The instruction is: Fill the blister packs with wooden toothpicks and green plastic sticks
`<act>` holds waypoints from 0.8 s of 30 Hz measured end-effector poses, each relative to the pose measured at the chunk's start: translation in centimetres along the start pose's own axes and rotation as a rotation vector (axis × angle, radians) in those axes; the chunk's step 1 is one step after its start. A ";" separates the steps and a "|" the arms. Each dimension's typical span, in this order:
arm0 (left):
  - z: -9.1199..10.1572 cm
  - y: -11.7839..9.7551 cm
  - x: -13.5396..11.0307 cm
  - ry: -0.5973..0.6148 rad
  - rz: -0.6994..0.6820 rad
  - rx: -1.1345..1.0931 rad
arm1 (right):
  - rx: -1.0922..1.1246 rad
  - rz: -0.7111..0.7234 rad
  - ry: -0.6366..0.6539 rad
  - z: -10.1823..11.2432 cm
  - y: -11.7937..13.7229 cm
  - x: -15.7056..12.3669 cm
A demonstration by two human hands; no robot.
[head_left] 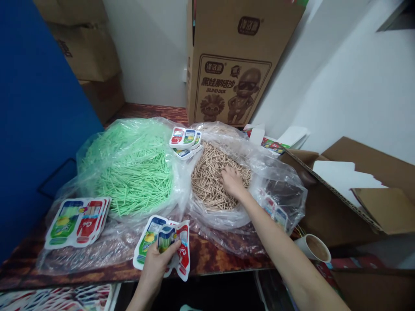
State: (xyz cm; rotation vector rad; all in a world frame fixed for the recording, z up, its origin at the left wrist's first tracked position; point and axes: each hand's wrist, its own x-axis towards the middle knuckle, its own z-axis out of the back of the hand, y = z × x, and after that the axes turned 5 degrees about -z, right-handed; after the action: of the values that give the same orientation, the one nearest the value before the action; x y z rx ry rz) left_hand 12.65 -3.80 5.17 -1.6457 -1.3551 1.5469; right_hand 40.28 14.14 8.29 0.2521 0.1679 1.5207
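Note:
My left hand point(158, 263) grips a printed pouch point(183, 249) with blue-green and red bottle-shaped halves, thumb across its front. Under or behind it lies another such pouch point(147, 237) near the table's front edge. My right hand point(232, 181) reaches into an open clear plastic bag point(223, 220) of thin brown sticks point(207, 185). Its fingers are curled down among the sticks, their tips partly hidden. To the left, a second clear bag holds a large heap of light green sticks point(136, 181).
A stack of filled pouches point(78, 222) lies at front left, and more pouches point(185, 140) lie between the bags. A tall carton point(230, 65) stands behind. At right are an open cardboard box point(343, 216) and a paper cup point(313, 248). A blue panel point(42, 129) borders the left.

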 end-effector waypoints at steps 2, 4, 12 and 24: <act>0.2 -0.1 0.1 -0.004 0.005 0.022 | 0.082 -0.030 -0.025 -0.1 -0.5 0.2; 0.5 -0.2 0.3 -0.007 0.015 0.037 | 0.184 -0.086 -0.053 0.2 -1.2 0.8; 0.0 0.1 -0.1 -0.021 0.015 0.029 | 0.643 -0.203 -0.045 2.4 -1.9 4.0; 0.5 0.5 -0.1 -0.040 0.044 0.026 | 1.022 -0.277 0.251 3.8 -0.9 3.8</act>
State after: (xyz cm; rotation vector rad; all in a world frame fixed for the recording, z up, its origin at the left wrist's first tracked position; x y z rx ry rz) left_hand 12.35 -4.16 4.66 -1.6468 -1.3215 1.6238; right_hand 42.31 17.67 11.95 0.8053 1.1390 1.0735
